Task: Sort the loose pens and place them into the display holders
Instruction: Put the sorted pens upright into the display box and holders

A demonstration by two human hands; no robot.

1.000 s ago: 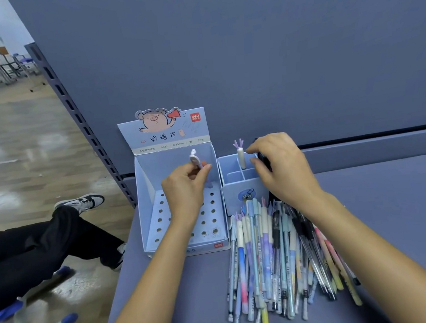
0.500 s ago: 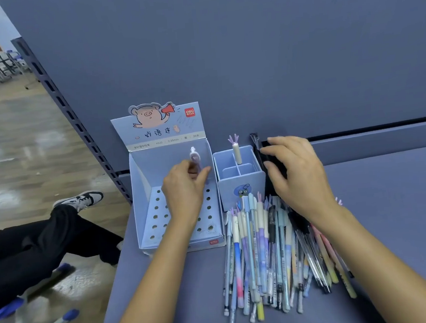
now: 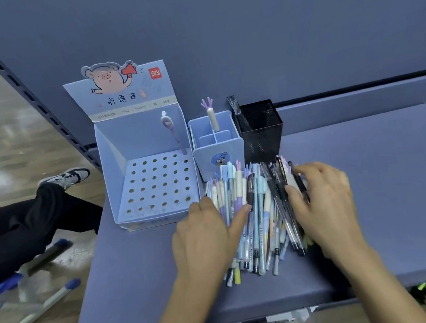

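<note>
A pile of loose pens (image 3: 257,209), pastel ones on the left and black ones on the right, lies on the blue shelf (image 3: 139,270). My left hand (image 3: 208,239) rests on the pastel pens with fingers apart. My right hand (image 3: 323,203) lies on the black pens, thumb and forefinger either side of one; the grip is unclear. Behind the pile stand three holders. The pig-printed box with holes (image 3: 120,169) holds one pen (image 3: 171,129). The blue divided cup (image 3: 219,153) holds a purple-topped pen (image 3: 212,117). The black mesh cup (image 3: 263,136) holds a black pen (image 3: 235,106).
A grey-blue back panel rises behind the holders, with a slotted upright (image 3: 34,99) at its left. A seated person's leg in black trousers (image 3: 19,224) and a sneaker (image 3: 66,176) are left of the shelf. The shelf's front edge is close below my wrists.
My left hand let go of the pen now standing in the holed box and dropped onto the pile. My right hand came back from the black mesh cup to the black pens.
</note>
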